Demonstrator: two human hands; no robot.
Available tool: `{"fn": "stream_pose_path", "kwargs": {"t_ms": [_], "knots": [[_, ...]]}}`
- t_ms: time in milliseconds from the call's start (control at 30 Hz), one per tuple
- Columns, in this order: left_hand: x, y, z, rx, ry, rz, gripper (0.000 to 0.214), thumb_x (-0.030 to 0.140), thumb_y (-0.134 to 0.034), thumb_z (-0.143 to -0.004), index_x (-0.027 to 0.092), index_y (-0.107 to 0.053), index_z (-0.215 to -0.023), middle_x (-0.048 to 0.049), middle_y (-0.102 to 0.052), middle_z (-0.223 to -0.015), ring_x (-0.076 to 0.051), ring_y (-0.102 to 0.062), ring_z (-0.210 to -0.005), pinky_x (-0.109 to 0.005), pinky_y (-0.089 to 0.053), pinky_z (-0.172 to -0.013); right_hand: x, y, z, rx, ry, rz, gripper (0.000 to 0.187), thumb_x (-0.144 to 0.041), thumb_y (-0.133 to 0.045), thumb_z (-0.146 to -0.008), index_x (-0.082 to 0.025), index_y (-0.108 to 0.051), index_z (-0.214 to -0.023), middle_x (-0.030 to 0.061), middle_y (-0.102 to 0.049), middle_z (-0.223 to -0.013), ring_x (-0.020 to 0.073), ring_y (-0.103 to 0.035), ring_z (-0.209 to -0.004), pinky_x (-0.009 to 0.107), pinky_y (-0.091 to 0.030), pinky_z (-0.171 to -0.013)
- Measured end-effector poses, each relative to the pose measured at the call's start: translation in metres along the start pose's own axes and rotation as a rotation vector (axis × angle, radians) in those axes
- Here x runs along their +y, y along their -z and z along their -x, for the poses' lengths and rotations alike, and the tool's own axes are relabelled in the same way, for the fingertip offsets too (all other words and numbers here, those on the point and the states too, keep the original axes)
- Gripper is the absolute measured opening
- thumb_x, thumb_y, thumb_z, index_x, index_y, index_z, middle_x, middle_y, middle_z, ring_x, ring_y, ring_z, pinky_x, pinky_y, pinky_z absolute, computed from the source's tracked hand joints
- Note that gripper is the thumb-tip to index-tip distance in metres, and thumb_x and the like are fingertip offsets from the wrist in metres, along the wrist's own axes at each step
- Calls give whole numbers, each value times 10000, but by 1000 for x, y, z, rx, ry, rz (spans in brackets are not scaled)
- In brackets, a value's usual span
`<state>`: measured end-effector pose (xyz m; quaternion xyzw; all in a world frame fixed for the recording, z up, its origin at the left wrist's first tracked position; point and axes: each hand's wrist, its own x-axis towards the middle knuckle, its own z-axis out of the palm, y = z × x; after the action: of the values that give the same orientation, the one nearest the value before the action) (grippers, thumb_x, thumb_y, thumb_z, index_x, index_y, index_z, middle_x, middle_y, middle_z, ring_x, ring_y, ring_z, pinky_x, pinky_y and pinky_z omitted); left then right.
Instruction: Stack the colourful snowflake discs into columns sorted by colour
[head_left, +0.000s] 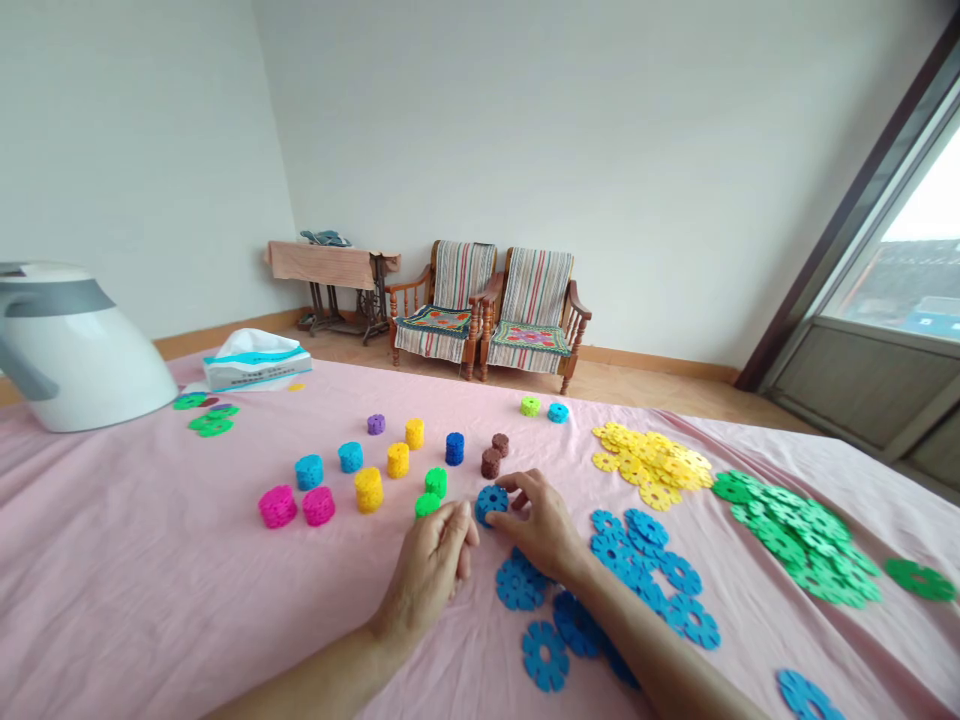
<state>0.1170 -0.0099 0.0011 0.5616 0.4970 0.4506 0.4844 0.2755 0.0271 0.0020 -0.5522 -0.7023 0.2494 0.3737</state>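
head view: right hand (540,525) pinching a blue disc stack (491,503) at its fingertips. left hand (435,560) loosely curled, gripping nothing, fingertips just left of the stack. green stacks (433,490) just beyond left hand, loose blue discs (517,585) under right wrist.

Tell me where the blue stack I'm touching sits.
Head view, centre: the blue stack sits between the left hand and right hand, right of a green stack.

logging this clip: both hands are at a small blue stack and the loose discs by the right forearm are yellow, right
No: the loose discs by the right forearm are blue; the yellow pile lies farther back. The left hand and right hand are at the small blue stack, as the head view shows.
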Motion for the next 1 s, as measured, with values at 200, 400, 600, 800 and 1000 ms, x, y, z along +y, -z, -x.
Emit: {"fn": "stream_pose_path", "kwargs": {"t_ms": [200, 400, 600, 800, 1000], "knots": [[-2, 1, 0, -14, -2, -26, 436, 570, -359, -846, 183, -451, -668, 76, -413, -430, -58, -320, -320, -155, -240, -327, -1, -1, 0, 15, 22, -2, 319, -275, -674, -678, -190, -623, -982, 43, -562, -930, 133, -566, -704, 289, -482, -682], [-1, -1, 1, -32, -240, -238, 250, 371, -500, -828, 174, -499, -673, 34, -487, -563, -101, -467, -502, -198, -373, -478, 11, 22, -1, 125, 13, 8, 244, -367, -535, -789, -166, -627, -892, 55, -603, -846, 143, -572, -667, 268, -467, -597], [4, -7, 11, -159, -395, -505, 232, 205, -699, -655, 204, -619, -873, -17, -581, -859, -146, -531, -711, -238, -438, -608, 38, 50, 22, 180, 22, 192, 216, -320, -469, -815, -174, -615, -752, 34, -592, -713, 140, -542, -598, 274, -420, -585], [5, -13, 15, -203, -446, -633, 383, 299, -751, -646, 240, -635, -1007, -42, -594, -943, -222, -551, -918, -334, -454, -815, 55, 61, 29, 243, 35, 251, 255, -324, -418, -840, -180, -590, -720, 26, -562, -684, 144, -533, -594, 270, -393, -588], [9, -17, 15, -188, -445, -699, 282, 298, -720, -670, 224, -641, -931, -32, -591, -901, -201, -556, -839, -298, -455, -744, 60, 62, 26, 249, 0, 223, 238, -304, -427, -822, -186, -585, -689, 17, -556, -651, 142, -522, -565, 261, -374, -560]]}}
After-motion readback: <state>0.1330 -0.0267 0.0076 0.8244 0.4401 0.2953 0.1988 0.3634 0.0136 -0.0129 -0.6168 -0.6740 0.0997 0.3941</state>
